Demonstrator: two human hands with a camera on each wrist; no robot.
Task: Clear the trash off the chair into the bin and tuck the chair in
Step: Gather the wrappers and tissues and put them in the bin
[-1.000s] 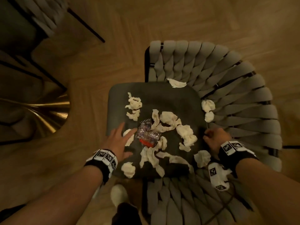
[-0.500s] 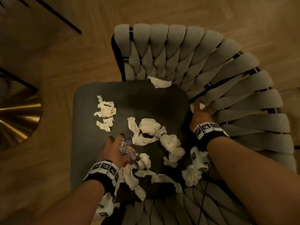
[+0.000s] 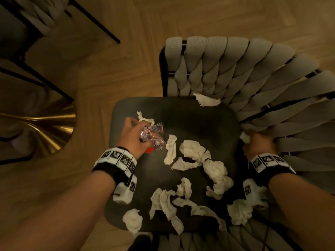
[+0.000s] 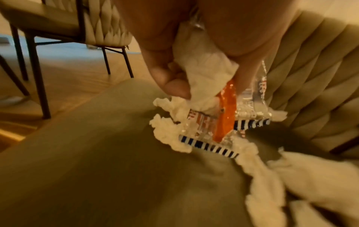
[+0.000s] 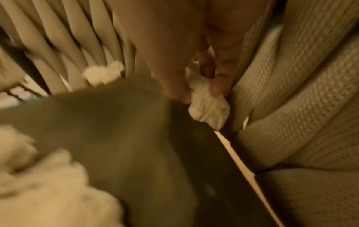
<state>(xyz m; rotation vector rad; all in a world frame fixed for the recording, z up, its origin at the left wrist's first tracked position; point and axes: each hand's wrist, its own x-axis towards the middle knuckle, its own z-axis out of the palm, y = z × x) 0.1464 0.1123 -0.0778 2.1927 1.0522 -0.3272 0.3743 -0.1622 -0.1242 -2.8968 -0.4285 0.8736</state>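
Observation:
A chair with a dark seat [image 3: 192, 122] and a woven beige back [image 3: 253, 84] carries several crumpled white tissues [image 3: 194, 151]. My left hand [image 3: 134, 134] is over the seat's left part and grips a crinkled clear wrapper [image 3: 154, 134] with an orange patch [image 4: 225, 116], plus a tissue wad [image 4: 205, 72]. My right hand [image 3: 257, 142] is at the seat's right edge against the woven back. It pinches a small tissue ball [image 5: 207, 107] between thumb and fingers. One tissue [image 3: 206, 100] lies at the seat's far edge. No bin is in view.
A brass table base [image 3: 41, 127] stands on the wooden floor to the left. Black legs [image 3: 94, 20] of another chair [image 4: 58, 23] cross the top left. My foot [image 3: 139, 243] shows below the seat's near edge.
My left hand has closed on the wrapper and carried it up and left across the seat. My right hand has moved along the seat's right edge and taken a tissue.

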